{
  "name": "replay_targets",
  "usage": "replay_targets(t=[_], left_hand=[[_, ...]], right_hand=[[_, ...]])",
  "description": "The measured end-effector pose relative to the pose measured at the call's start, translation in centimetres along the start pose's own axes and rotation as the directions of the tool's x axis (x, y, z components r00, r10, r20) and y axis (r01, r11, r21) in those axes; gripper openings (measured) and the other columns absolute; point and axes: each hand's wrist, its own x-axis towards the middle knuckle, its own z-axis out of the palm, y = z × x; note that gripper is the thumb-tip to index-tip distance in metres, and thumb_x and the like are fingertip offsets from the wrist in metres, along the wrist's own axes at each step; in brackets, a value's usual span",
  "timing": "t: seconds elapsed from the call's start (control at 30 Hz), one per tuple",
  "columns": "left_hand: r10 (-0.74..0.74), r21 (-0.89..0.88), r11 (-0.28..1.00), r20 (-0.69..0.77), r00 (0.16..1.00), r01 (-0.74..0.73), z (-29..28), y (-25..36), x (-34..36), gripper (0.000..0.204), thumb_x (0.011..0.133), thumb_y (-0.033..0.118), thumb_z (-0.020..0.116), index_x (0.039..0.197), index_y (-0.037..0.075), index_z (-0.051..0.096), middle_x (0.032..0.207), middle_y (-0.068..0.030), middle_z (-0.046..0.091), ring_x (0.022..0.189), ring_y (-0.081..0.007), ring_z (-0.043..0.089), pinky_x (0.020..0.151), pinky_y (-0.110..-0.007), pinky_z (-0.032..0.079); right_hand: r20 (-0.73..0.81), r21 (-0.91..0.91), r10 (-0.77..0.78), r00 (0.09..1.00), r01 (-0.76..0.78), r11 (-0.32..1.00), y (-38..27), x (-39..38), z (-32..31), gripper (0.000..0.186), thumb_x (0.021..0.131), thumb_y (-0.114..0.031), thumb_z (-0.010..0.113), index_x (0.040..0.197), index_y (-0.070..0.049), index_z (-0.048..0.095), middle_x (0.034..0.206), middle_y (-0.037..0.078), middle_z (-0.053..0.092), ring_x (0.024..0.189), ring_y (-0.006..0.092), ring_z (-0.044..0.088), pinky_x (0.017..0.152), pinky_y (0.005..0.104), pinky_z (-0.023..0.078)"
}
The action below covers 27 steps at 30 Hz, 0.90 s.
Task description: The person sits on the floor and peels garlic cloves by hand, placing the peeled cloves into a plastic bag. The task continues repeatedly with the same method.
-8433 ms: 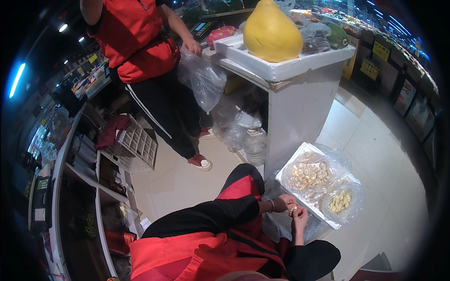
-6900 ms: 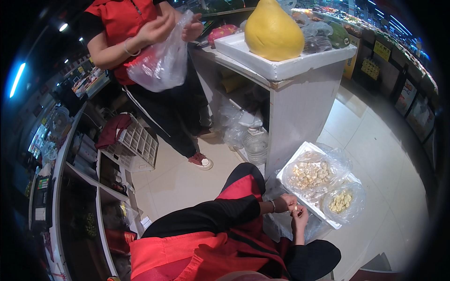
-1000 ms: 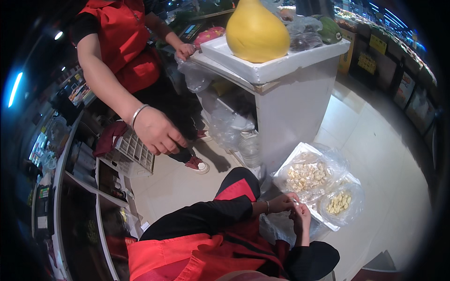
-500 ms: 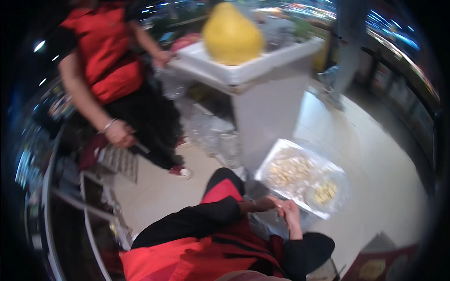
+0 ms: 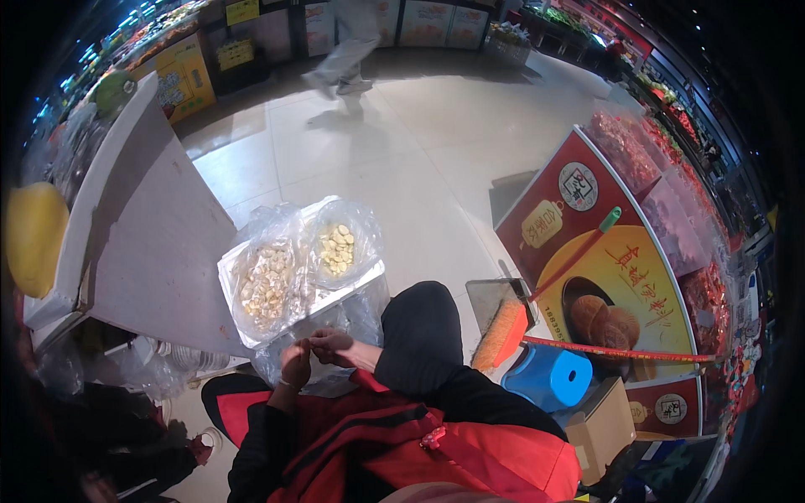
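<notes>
My left hand and my right hand meet over my lap, fingers bent and pinched together. Whatever lies between the fingertips is too small to make out. Just beyond them is a white foam tray carrying two clear plastic bags. The left bag holds whitish, brownish pieces that look like unpeeled garlic cloves. Pale yellow pieces, looking like peeled garlic cloves, fill part of the right bag. A clear plastic bag hangs below the tray's near edge, close to my right hand.
A tall white stand rises at left, with a yellow pomelo-like fruit on it. To my right are a broom, a blue stool, a cardboard box and a red display panel. A person's legs pass far off.
My view has swung to the right, so the tray and stand sit further left. The co-worker now shows only at the lower left. My hands stay together, now slightly parted at the wrists.
</notes>
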Motion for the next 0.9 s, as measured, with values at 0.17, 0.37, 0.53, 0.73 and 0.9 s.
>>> replay_targets(t=[0.17,0.37,0.53,0.73,0.9], left_hand=[[-0.069,-0.242,0.97,-0.149,0.986,0.031,1.3,-0.7,0.0,0.045,0.099,0.036,0.04,0.08,0.001,0.059,0.066,-0.0112,0.056,0.062,-0.0212,0.053,0.058,-0.035,0.04],[-0.183,-0.222,0.964,-0.14,0.973,0.149,2.0,-2.0,0.1,0.046,0.099,0.037,0.042,0.082,-0.001,0.06,0.067,-0.0084,0.056,0.065,-0.0153,0.05,0.059,-0.032,0.041],[-0.198,-0.142,0.974,-0.14,0.97,0.179,2.2,-1.9,0.0,0.045,0.098,0.036,0.042,0.084,-0.002,0.061,0.073,-0.0063,0.059,0.069,-0.0131,0.05,0.063,-0.03,0.043],[-0.261,-0.336,0.918,-0.121,0.958,0.208,1.7,-0.8,0.1,0.044,0.099,0.032,0.041,0.08,-0.002,0.061,0.068,-0.0056,0.061,0.068,-0.0152,0.055,0.066,-0.029,0.043],[-0.175,-0.384,0.914,-0.088,0.981,0.129,1.5,0.6,0.2,0.045,0.1,0.028,0.037,0.071,0.001,0.057,0.063,-0.0063,0.059,0.062,-0.0139,0.055,0.061,-0.028,0.043]], right_hand=[[0.026,-0.713,-0.559,0.829,0.407,0.57,1.1,0.8,0.5,0.02,0.091,-0.024,0.058,0.09,-0.005,0.052,0.067,0.003,0.054,0.053,0.0142,0.051,0.048,0.0266,0.04],[0.182,-0.904,-0.734,0.655,0.405,0.138,2.2,1.8,-0.8,0.022,0.089,-0.022,0.061,0.09,-0.002,0.051,0.067,0.005,0.056,0.055,0.0147,0.054,0.05,0.0269,0.04],[0.152,0.09,0.031,0.988,-0.046,0.995,1.6,1.8,-1.9,0.028,0.089,-0.03,0.061,0.084,-0.003,0.056,0.069,0.006,0.057,0.056,0.0189,0.056,0.053,0.0335,0.044],[0.119,-0.907,-0.715,0.689,0.367,0.204,2.2,1.3,-0.7,0.022,0.091,-0.026,0.059,0.088,-0.005,0.052,0.064,0.002,0.052,0.054,0.0094,0.047,0.048,0.0276,0.038],[-0.045,-0.494,-0.404,0.914,0.331,0.804,1.8,0.9,-0.6,0.021,0.088,-0.025,0.059,0.078,-0.007,0.055,0.063,0.002,0.052,0.055,0.0101,0.05,0.047,0.0257,0.039]])
